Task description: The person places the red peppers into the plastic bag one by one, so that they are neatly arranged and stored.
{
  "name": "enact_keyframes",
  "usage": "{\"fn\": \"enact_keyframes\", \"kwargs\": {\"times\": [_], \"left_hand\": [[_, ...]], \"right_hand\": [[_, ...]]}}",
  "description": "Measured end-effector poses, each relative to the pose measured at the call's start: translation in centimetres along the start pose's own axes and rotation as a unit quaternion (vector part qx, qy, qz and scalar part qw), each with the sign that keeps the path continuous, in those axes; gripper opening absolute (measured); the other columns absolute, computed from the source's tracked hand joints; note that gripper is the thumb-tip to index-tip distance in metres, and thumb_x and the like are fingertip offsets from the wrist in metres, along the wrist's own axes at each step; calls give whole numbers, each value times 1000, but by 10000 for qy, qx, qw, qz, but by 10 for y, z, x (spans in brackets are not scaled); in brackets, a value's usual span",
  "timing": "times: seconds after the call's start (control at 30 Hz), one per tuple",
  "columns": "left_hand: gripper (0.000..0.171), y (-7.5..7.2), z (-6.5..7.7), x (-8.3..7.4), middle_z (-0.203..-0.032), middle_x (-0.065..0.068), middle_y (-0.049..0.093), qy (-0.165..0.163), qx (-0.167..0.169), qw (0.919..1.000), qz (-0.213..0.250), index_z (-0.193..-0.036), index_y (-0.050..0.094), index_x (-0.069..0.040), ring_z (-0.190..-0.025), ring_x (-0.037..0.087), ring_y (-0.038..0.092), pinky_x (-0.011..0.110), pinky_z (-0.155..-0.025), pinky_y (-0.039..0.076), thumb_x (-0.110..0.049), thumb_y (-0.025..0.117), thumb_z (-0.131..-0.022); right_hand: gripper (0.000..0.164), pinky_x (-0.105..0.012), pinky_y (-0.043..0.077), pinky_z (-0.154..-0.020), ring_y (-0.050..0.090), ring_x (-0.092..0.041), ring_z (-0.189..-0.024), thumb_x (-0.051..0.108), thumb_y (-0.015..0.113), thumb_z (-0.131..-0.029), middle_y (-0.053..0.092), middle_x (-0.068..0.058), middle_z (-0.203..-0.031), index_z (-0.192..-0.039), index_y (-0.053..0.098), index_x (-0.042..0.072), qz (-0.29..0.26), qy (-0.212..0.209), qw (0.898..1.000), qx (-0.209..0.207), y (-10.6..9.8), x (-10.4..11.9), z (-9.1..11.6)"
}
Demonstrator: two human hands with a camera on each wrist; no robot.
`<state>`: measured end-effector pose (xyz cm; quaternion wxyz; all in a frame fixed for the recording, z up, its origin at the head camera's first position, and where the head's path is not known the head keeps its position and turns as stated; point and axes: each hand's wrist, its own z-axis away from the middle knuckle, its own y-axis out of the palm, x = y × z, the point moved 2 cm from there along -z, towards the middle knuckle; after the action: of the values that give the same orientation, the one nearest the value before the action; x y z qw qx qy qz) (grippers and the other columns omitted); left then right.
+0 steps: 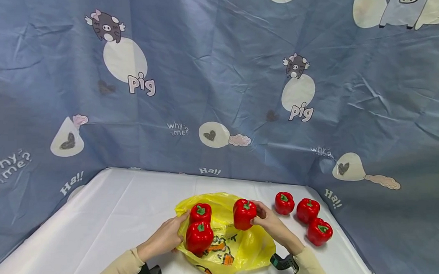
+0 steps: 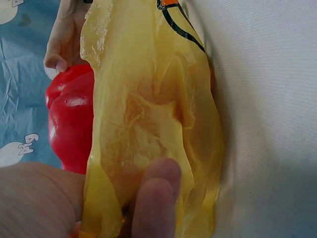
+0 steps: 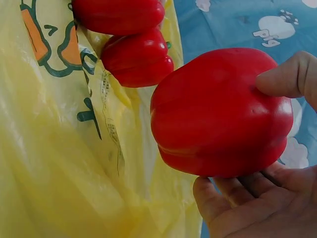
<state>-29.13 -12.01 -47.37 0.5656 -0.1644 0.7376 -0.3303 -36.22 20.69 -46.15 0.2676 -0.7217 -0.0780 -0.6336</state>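
A yellow plastic bag (image 1: 250, 248) with printed orange and black figures lies spread open on the table. Two red bell peppers (image 1: 200, 237) sit in its left part, one behind the other. My left hand (image 1: 165, 235) pinches the bag's left edge, thumb on the inner side and fingertips (image 2: 157, 198) outside against the film. Over the bag's right side, my right hand (image 1: 270, 224) holds another red bell pepper (image 3: 223, 114) upright, green stem up in the head view. Its thumb presses one side and the fingers curl round the other.
Several red bell peppers stand at the right of the white table (image 1: 101, 222): one at the back (image 1: 284, 204), one beside it (image 1: 307, 210) and one nearer the front (image 1: 319, 232). A blue printed cloth (image 1: 222, 87) hangs behind and along both sides.
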Motion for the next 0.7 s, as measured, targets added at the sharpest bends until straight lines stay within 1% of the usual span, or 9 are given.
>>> {"fn": "enact_keyframes", "kwargs": {"times": [0.17, 0.37, 0.5, 0.6, 0.7], "left_hand": [[78, -1, 0, -1, -143, 38, 37, -19, 15, 10000, 50, -146, 32, 10, -40, 9, 49, 27, -34, 46, 18, 53, -71], [78, 1, 1, -1, -143, 39, 36, -117, 94, 9998, 118, -146, 31, 9, -39, 10, 50, 27, -35, 47, 18, 53, -72], [78, 1, 0, 0, -143, 39, 36, -68, 61, 9999, 73, -146, 31, 9, -39, 10, 50, 27, -35, 47, 18, 53, -72], [78, 0, 0, 1, -142, 39, 37, -17, 21, 10000, 36, -146, 32, 10, -40, 10, 49, 27, -34, 46, 18, 52, -71], [78, 0, 0, 1, -142, 39, 37, 16, -11, 10000, 15, -145, 32, 10, -40, 10, 49, 27, -34, 46, 18, 52, -71]], "right_hand": [[63, -29, 47, -99, 48, -22, -122, 7, 59, -84, 47, -18, -140, -144, 37, 4, -25, -61, 10000, 39, 10, 1, -11], [61, -32, 50, -98, 51, -23, -118, 8, 61, -84, 49, -19, -137, -141, 39, 2, 155, 56, 9998, -65, 22, -3, -18], [61, -38, 51, -98, 51, -28, -121, 8, 61, -85, 49, -19, -137, -140, 38, 2, 189, 98, 9996, -180, 29, 0, -22], [61, -38, 51, -97, 51, -29, -123, 9, 61, -85, 49, -19, -137, -140, 38, 2, 193, 86, 9995, -225, 31, -1, -26], [61, -36, 52, -96, 51, -28, -122, 10, 62, -84, 50, -18, -137, -140, 39, 3, 161, 31, 9996, -220, 33, -6, -31]]}}
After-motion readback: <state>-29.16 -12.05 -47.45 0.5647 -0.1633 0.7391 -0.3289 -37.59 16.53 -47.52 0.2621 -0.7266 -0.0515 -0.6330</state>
